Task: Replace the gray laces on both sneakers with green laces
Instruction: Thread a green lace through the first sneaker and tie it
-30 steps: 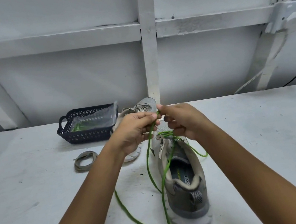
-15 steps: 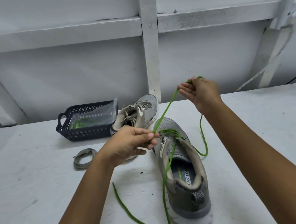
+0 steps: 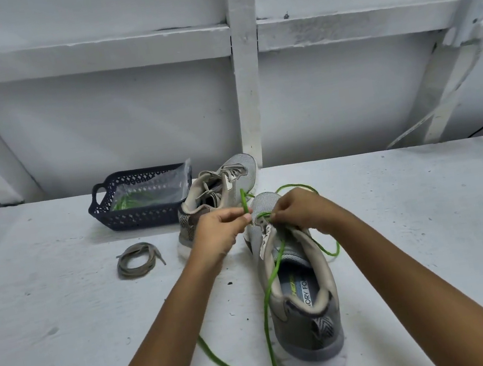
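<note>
Right now your left grip (image 3: 219, 233) pinches the free end of the green lace (image 3: 266, 315) between thumb and fingers, and the tip sticks up above your knuckles. Your right grip (image 3: 301, 211) is curled over the toe end of the near sneaker (image 3: 310, 343), fingertips pinched on the lace right at the front eyelets. That sneaker stands upright on the worktop (image 3: 63, 306), heel towards you. From the eyelets one green strand runs back over the shoe's opening and off the near edge of the view; another loops out behind your right grip and down the shoe's right side; a third lies across the worktop under your left forearm. The second sneaker (image 3: 232, 174) sits just beyond your left grip with pale laces in it. To its left stands a dark basket (image 3: 131, 216) holding a clear bag (image 3: 152, 187) with green inside. A coiled gray lace (image 3: 138, 259) lies in front of the basket.
</note>
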`<state>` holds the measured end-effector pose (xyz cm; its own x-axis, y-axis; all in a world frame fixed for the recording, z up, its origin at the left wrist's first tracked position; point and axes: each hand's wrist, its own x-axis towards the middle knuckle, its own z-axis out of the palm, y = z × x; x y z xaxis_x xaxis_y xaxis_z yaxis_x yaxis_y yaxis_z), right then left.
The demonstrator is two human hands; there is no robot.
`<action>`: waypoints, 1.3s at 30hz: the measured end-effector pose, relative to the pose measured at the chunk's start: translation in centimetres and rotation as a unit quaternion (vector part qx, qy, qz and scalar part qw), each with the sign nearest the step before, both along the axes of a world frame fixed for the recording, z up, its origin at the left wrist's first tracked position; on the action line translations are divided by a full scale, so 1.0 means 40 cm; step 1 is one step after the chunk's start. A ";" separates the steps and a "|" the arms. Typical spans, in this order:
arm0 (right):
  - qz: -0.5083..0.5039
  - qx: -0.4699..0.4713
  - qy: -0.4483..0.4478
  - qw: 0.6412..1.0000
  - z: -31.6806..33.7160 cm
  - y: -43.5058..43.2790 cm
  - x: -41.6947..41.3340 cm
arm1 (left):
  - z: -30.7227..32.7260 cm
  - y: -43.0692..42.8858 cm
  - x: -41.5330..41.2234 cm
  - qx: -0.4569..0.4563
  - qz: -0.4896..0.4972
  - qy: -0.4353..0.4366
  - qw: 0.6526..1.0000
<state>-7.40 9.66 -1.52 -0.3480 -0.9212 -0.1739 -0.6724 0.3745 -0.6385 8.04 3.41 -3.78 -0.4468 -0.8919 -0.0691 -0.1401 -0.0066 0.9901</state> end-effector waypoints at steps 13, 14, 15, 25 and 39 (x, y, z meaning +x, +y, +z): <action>0.006 -0.048 -0.037 0.998 -0.037 0.002 0.008 | -0.070 -0.013 -0.058 -0.080 0.061 -0.052 0.994; 0.004 -0.051 -0.040 0.998 -0.039 0.002 0.008 | -0.071 -0.013 -0.059 -0.080 0.059 -0.048 0.994; 0.002 -0.053 -0.043 0.998 -0.041 0.001 0.008 | -0.071 -0.014 -0.060 -0.082 0.058 -0.046 0.994; -0.010 -0.068 -0.071 0.995 -0.051 0.006 0.008 | -0.079 -0.009 -0.066 -0.142 0.067 -0.082 0.984; 0.008 -0.046 -0.040 0.998 -0.056 0.001 0.016 | -0.001 0.075 -0.015 -0.097 -0.157 -0.166 0.969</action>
